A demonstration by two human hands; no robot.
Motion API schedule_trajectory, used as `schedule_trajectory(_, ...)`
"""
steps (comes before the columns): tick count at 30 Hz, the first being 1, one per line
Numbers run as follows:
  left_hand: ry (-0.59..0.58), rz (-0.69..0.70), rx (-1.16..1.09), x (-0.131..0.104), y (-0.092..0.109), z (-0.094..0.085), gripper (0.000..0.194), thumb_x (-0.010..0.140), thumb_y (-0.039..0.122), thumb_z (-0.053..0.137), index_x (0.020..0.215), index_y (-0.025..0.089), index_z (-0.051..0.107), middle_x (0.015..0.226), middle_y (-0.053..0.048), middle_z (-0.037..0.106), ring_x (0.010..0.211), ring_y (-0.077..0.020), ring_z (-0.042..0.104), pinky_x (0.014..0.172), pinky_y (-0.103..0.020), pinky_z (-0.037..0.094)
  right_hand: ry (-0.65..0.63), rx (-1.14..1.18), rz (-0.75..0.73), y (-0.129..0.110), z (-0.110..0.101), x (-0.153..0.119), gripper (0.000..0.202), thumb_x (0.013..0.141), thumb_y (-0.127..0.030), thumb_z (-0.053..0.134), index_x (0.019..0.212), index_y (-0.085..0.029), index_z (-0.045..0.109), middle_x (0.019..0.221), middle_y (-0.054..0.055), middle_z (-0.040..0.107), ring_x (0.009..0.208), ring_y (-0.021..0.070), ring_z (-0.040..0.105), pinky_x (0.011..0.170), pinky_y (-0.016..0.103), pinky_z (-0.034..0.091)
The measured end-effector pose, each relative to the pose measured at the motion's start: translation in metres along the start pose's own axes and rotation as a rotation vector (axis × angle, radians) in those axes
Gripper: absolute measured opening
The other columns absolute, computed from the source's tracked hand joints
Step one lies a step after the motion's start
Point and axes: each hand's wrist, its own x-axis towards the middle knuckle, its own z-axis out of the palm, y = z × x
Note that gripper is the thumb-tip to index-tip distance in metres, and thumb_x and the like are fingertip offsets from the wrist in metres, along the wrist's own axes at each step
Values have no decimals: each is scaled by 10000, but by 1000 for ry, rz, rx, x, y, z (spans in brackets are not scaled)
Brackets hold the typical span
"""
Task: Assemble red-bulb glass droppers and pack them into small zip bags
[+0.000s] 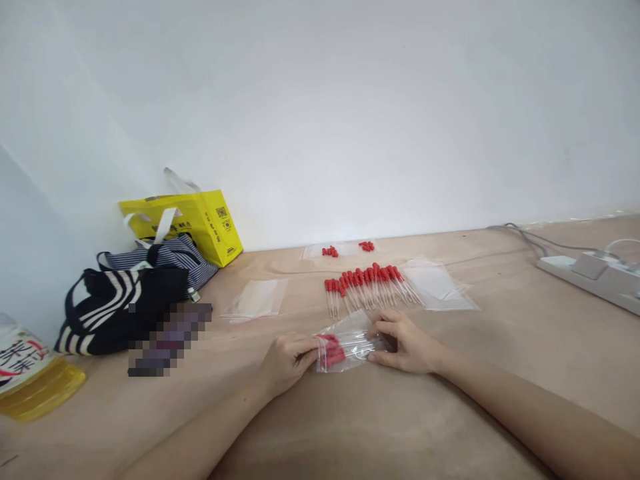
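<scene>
Between my hands lies a clear zip bag (350,347) with several red-capped droppers (334,351) inside, their red bulbs toward the left. My left hand (293,360) pinches the bag's zip end near the bulbs. At the other end, the fingers of my right hand (403,343) are curled round the bag's clear part, thumb in front. Just beyond the bag, a row of loose droppers (373,283) with red bulbs and clear glass tubes is spread on the table.
Flat clear bags lie at left (259,298) and right (435,283) of the droppers. Loose red bulbs (367,246) lie near the wall. A yellow bag (215,223), striped black bag (115,303) and bottle of yellow liquid (45,390) stand left. A power strip (575,275) lies right.
</scene>
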Motion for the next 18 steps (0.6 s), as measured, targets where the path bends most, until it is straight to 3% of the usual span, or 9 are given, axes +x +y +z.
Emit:
schedule_trajectory(5,-50,-13,-65,-2,1,-2,259,812,282,431,961,193,624,798,-15,671,757,-148,601,692,-223,458,15,-21,25,1,2,-1,367,695,-441,593,970,-200,562,925,63,531,856,197,496,760,341,388)
schedule_trajectory(9,-40,-54,-13,-2,-3,-1,217,824,264,417,885,178,607,754,3,646,703,-124,575,666,-214,443,21,-3,33,1,1,-1,374,685,-438,602,972,-201,572,941,67,527,858,197,494,759,340,390)
schedule_trajectory(13,-96,7,-50,-1,-1,-2,200,829,225,407,824,173,601,816,-16,624,756,-122,562,709,-221,430,-20,51,-36,-1,0,0,343,685,-396,612,966,-201,579,913,54,534,840,182,494,733,316,399)
schedule_trajectory(15,-115,31,-80,0,0,-2,210,830,206,398,878,181,601,900,-32,607,827,-130,553,758,-234,422,-14,64,-52,-2,0,0,331,692,-378,609,968,-199,578,905,53,535,837,179,494,725,309,402)
schedule_trajectory(18,-58,-48,-59,-1,-2,2,231,821,192,390,965,193,570,887,-26,602,800,-132,550,734,-243,428,4,65,-64,-1,1,0,344,693,-374,609,983,-192,571,914,57,536,835,178,495,720,308,405)
